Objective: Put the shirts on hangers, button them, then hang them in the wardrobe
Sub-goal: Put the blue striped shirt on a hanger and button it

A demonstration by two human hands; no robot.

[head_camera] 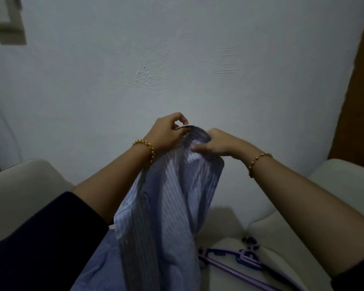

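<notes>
A blue-and-white striped shirt (166,206) hangs in the air in front of me, held up by its collar. My left hand (168,131) pinches the collar's left edge between thumb and fingers. My right hand (216,143) grips the collar's right side, thumb on the fabric. Below, a second plain blue shirt (101,267) lies under the striped one. Purple plastic hangers (246,259) lie on the seat at the lower right, partly hidden by the shirt.
I face a pale wall (177,59) over a white sofa (19,190) with cushions left and right. A brown wooden edge (361,91) runs up the right side.
</notes>
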